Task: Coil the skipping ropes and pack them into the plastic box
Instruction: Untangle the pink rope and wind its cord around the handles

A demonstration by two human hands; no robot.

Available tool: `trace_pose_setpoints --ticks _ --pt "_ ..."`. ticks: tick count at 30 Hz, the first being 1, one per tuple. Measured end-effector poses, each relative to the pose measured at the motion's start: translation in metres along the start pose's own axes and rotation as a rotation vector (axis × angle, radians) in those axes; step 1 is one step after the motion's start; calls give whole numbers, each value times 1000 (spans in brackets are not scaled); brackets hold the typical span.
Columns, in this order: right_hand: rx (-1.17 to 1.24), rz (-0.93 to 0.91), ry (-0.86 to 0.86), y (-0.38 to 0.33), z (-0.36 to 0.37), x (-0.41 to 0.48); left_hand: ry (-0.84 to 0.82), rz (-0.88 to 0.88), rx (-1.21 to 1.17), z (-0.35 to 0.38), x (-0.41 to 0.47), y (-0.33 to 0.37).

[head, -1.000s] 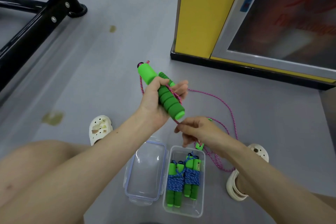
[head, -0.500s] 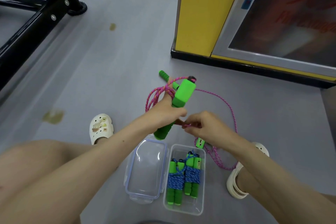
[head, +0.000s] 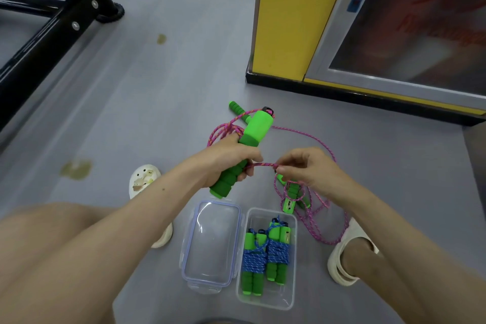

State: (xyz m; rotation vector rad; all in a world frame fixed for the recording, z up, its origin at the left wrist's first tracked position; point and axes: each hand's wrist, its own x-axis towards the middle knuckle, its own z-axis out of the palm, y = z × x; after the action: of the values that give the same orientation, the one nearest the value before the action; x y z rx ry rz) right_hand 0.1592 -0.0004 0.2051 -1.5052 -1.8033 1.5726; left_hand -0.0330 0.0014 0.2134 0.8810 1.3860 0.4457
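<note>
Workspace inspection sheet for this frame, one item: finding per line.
Surface: grey floor with yellowish stains.
Job's things: plastic box open, two coiled blue ropes inside; pink rope partly looped, the rest trailing on the floor; loose handles lie in that tangle.
Clutter: box lid lies beside the box, on its left.
Grippers: left hand grips the green handles; right hand pinches the pink rope.
Cables: nothing seen.
Surroundings: black metal frame at far left; yellow cabinet ahead; white clogs on the feet.
</note>
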Motion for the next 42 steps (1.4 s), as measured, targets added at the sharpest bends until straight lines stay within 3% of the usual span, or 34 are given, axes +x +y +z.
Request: trace_pose_setpoints --ticks 6,12,20,27,30,34,37,39,42 --pt "96 -67 40 -4 4 2 -408 -236 -47 7 -11 -6" --pt "130 -55 120 1 5 3 -605 -205 -228 4 -18 -3" --pt "318 -82 46 -1 7 1 -577 -63 -476 11 -23 -7" --pt "136 -24 -74 14 30 1 -519 46 -637 19 -22 -5" --pt "-31 55 -144 25 33 2 -375 94 -814 19 -12 -6" --pt "-170 89 -149 34 26 5 -34 176 -947 14 -6 9" --pt "-353 111 -174 38 22 7 179 226 -944 -2 3 13" --pt "-331 93 -145 36 23 8 356 282 -720 -12 13 5" --pt "-205 39 -39 26 23 9 504 315 -63 -9 15 -8"
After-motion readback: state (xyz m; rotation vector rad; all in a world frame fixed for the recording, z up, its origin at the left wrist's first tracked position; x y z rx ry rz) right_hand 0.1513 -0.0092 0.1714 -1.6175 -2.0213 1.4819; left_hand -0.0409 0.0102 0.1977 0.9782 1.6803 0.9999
